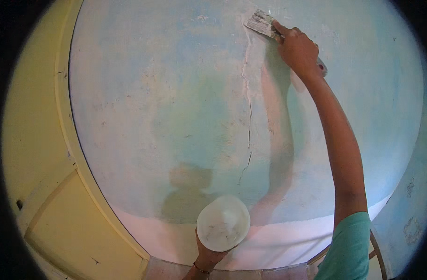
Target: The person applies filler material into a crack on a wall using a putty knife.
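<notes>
My right hand [299,51] is wrapped round the handle of a putty knife [261,24], reaching high on a mottled pale blue wall [143,107]. The knife's metal blade, smeared with white, lies at the top of a long vertical crack [249,121]; white paste shows along the crack's upper part, while lower down it is a thin dark line. Low in the view, my left hand [206,256] grips a round white bowl [222,224] with some pale material inside, held below the crack's lower end.
A yellow panelled surface [45,121] with a raised frame borders the wall on the left. A pale pink band [288,235] runs along the wall's bottom. Another bluish wall with rough patches [405,224] is at the right, beside brown framing [377,252]. Arm shadows fall on the wall.
</notes>
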`<state>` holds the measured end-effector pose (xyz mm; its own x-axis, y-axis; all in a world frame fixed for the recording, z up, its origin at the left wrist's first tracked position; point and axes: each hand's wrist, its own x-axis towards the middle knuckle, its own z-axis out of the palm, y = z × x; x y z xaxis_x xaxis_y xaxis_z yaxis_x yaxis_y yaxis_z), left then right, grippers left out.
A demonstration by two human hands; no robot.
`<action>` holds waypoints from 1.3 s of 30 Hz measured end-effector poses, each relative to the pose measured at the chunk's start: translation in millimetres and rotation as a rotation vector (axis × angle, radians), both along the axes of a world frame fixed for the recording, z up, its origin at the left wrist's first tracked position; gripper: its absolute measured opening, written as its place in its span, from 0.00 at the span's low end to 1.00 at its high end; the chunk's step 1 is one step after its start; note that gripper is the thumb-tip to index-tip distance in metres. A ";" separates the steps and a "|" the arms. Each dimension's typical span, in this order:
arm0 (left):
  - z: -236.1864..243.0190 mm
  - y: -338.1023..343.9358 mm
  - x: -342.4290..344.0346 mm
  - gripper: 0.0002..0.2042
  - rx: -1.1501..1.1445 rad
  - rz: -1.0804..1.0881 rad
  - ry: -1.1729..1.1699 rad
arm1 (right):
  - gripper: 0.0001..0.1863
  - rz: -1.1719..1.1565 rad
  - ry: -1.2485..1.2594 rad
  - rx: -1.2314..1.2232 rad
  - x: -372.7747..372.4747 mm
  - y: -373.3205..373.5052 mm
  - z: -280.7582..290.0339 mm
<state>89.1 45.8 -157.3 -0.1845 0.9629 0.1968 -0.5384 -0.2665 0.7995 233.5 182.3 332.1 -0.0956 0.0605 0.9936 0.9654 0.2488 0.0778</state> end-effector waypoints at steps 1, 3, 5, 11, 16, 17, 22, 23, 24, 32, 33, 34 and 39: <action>-1.9 -0.7 -0.1 0.29 -0.001 -0.005 0.002 | 0.20 0.029 0.010 0.009 -0.2 0.0 1.4; 39.3 -16.5 4.3 0.34 0.044 -0.311 -0.520 | 0.20 0.056 0.037 0.014 1.5 2.3 0.9; 60.3 -26.4 8.7 0.34 0.010 -0.315 -0.623 | 0.20 0.082 0.059 0.018 4.9 -0.3 -1.6; 34.0 -23.5 -2.9 0.33 0.038 -0.344 -0.580 | 0.21 0.019 0.044 -0.096 12.7 -21.4 -52.7; 42.8 -29.1 -2.5 0.33 0.017 -0.418 -0.773 | 0.21 0.015 0.021 -0.103 12.5 -22.4 -79.2; 36.8 -26.3 -2.4 0.33 0.056 -0.261 -0.493 | 0.21 0.012 0.023 -0.103 11.3 -20.9 -79.9; 40.4 -26.2 -9.2 0.30 0.095 -0.567 -0.878 | 0.21 0.059 0.075 -0.132 -2.0 -13.5 -79.1; 44.6 -30.4 -7.8 0.30 0.097 -0.459 -0.771 | 0.21 0.061 0.075 -0.135 -6.1 -12.4 -78.6; 46.3 -32.2 -7.3 0.31 0.099 -0.351 -0.663 | 0.21 0.058 0.099 -0.123 -10.1 -11.7 -77.9; 22.9 -17.2 -19.2 0.34 0.063 -0.453 -0.800 | 0.21 0.098 0.182 -0.118 -19.2 -4.3 -74.4; 25.9 -17.2 -18.3 0.33 0.050 -0.410 -0.766 | 0.21 0.105 0.159 -0.118 -17.5 -0.6 -73.7; 29.7 -18.0 -17.2 0.33 0.052 -0.410 -0.766 | 0.21 0.112 0.135 -0.118 -17.1 1.9 -72.6; 32.1 -17.6 -18.8 0.32 0.092 -0.514 -0.895 | 0.21 0.135 0.167 -0.114 -22.9 -1.2 -58.8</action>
<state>70.3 28.1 -125.2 0.1297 0.9548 0.2673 -0.9915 0.1238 0.0389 210.6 181.1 273.3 0.0542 0.1713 0.9837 0.9197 0.3750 -0.1160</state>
